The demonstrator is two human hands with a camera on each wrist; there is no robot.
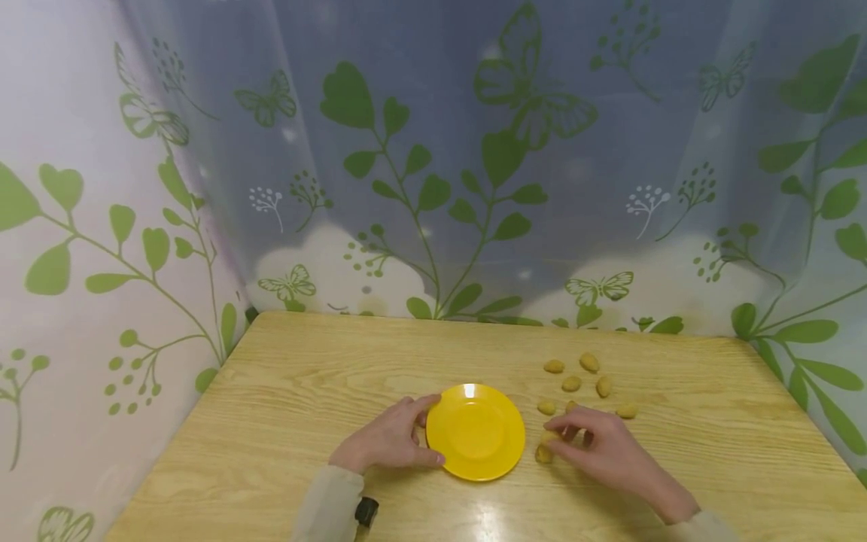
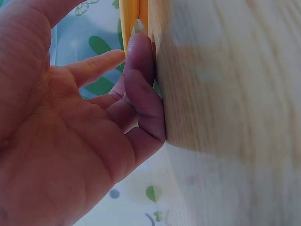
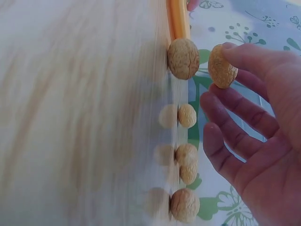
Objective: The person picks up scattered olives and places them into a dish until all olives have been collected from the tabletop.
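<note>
On the wooden table lies a round yellow plate (image 1: 476, 433). My left hand (image 1: 396, 436) holds its left rim, with the thumb at the near side and a finger at the far side. In the left wrist view only the edge of the plate (image 2: 134, 19) shows, beside the fingertips. Just right of the plate, my right hand (image 1: 599, 448) pinches a tan, wrinkled walnut (image 3: 222, 67) between thumb and fingers, off the table. Another walnut (image 3: 184, 59) rests on the table beside it, close to the plate.
Several more walnuts, such as one (image 1: 589, 362) at the back, lie scattered on the table's right side, beyond the right hand. Patterned curtains (image 1: 420, 226) with green leaves and butterflies hang behind the table (image 1: 305, 369) and along both its sides.
</note>
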